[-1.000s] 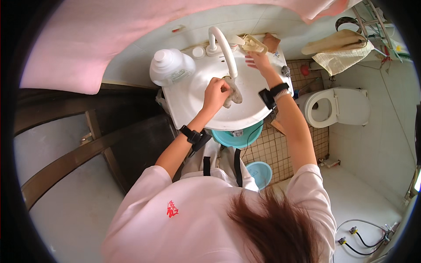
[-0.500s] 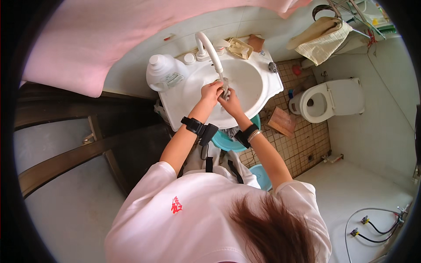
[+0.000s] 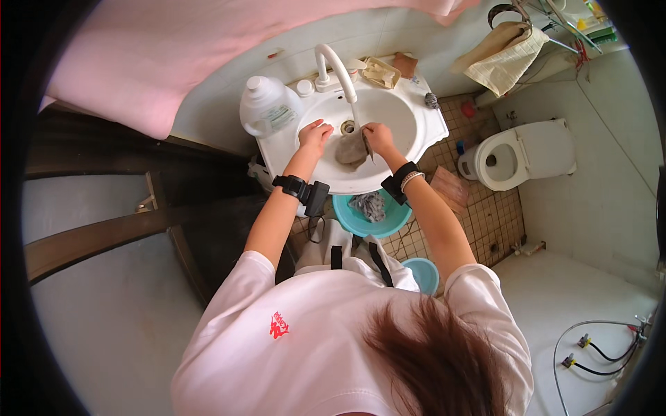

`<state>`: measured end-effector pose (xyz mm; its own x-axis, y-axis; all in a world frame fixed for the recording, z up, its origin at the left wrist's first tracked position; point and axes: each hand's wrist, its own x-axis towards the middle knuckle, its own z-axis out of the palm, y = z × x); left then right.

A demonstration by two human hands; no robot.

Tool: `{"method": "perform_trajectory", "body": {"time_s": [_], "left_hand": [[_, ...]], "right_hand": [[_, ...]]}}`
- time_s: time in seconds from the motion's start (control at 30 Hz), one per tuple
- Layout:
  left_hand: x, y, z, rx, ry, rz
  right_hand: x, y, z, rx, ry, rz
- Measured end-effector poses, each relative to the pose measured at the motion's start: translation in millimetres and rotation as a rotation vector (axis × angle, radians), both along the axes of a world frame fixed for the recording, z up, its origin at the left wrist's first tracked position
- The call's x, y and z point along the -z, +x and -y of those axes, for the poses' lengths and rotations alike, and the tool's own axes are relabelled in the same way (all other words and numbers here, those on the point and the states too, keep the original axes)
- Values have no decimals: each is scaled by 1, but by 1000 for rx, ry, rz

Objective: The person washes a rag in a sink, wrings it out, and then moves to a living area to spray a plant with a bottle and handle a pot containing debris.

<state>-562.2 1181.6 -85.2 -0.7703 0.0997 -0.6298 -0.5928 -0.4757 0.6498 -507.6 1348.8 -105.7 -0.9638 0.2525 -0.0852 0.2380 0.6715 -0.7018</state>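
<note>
A small grey-brown piece of cloth [image 3: 352, 148], wet-looking and limp, hangs spread out inside the white washbasin [image 3: 395, 114]. My right hand [image 3: 378, 139] pinches it at its right edge, below the spout of the white faucet [image 3: 336, 64]. To the left of the cloth, over the basin's left side, is my left hand [image 3: 316, 137]; it holds nothing and its fingers are loosely bent and apart. The drain [image 3: 347, 127] shows just beyond the cloth. Whether water is running is hard to make out.
A large white jug [image 3: 269, 107] stands at the basin's left corner. Below the front rim, a teal tub [image 3: 385, 225] holds a crumpled grey cloth [image 3: 369, 206]. A smaller blue basin [image 3: 423, 274] sits nearer. The toilet [image 3: 520, 156] is to the right.
My hands were together on the bunched cloth under the spout. Now they are apart: the left has let go and moved left, and the cloth hangs wider from the right hand.
</note>
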Motion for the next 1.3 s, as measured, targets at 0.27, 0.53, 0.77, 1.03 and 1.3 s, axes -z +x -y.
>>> {"method": "perform_trajectory", "body": {"time_s": [0.27, 0.53, 0.77, 1.03, 1.3], "left_hand": [[11, 27, -2, 372, 17, 147], [22, 21, -42, 535, 89, 57], [34, 11, -43, 651, -381, -108], [20, -9, -30, 777, -899, -395], [-9, -9, -34, 864, -1132, -618]], "right_hand": [[-22, -11, 2, 81, -42, 71], [-25, -9, 2, 100, -81, -53], [-28, -4, 0, 10, -121, 134], [-32, -16, 7, 20, -78, 20], [-14, -21, 1, -23, -41, -35]]}}
